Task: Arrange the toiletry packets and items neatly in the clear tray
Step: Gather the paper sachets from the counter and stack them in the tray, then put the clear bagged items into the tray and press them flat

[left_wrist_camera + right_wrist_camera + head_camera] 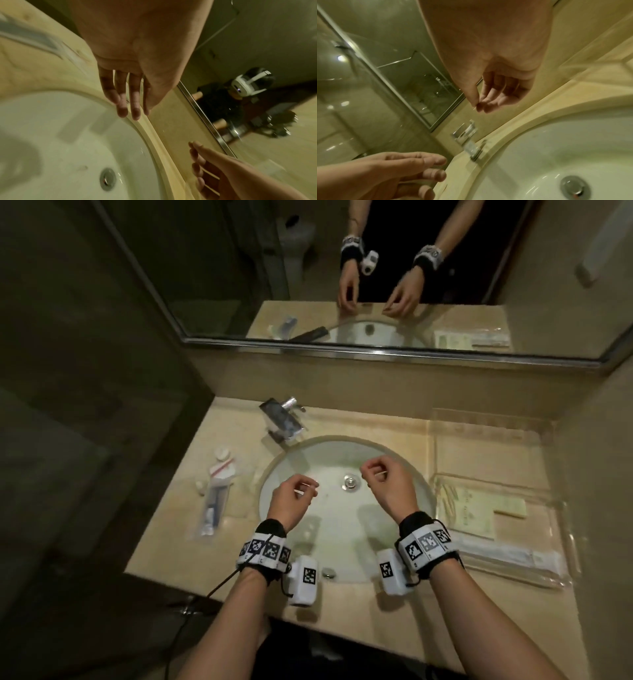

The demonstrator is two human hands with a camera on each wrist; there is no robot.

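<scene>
The clear tray [561, 546] lies on the counter to the right of the sink. In it are a green-and-white packet [469, 511], a small pale bar packet [510, 510] and a long clear packet [507, 556]. On the left of the counter lie a red-striped packet [222, 470], a toothbrush packet [212, 511], a round white cap [222, 453] and a small white item [199, 485]. My left hand [306, 487] [128, 106] and right hand [368, 472] [486, 105] hover over the basin, fingers loosely curled, holding nothing.
The round sink basin [329, 460] with its drain [349, 481] fills the middle of the counter. A chrome faucet [282, 417] stands at the back left. A mirror [239, 285] hangs above the back wall. A dark wall borders the left side.
</scene>
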